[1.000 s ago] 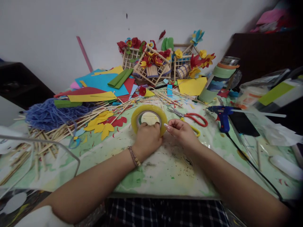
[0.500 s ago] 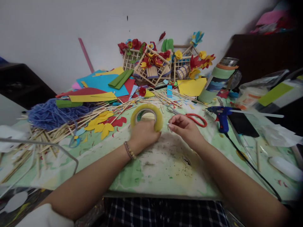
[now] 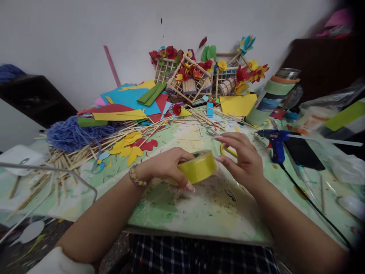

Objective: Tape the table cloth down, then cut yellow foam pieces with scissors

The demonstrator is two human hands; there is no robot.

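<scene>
Your left hand (image 3: 171,165) is covering part of the tape roll (image 3: 199,167), hiding most of its core. Your right hand (image 3: 243,161) is hiding most of the red scissors (image 3: 212,133); whether its thumb is touching the roll is staying unclear. The glue gun (image 3: 277,146) is overlapping the phone (image 3: 305,152). The left edge is cutting off the dark cabinet (image 3: 37,89).

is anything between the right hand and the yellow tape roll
Nothing visible stands between them. The right hand has its thumb tip right by the near side of the shiny yellow tape roll, held in the left hand; contact is unclear. The curved yellow plastic-looking handle lies beyond the thumb, outside that gap.
</scene>
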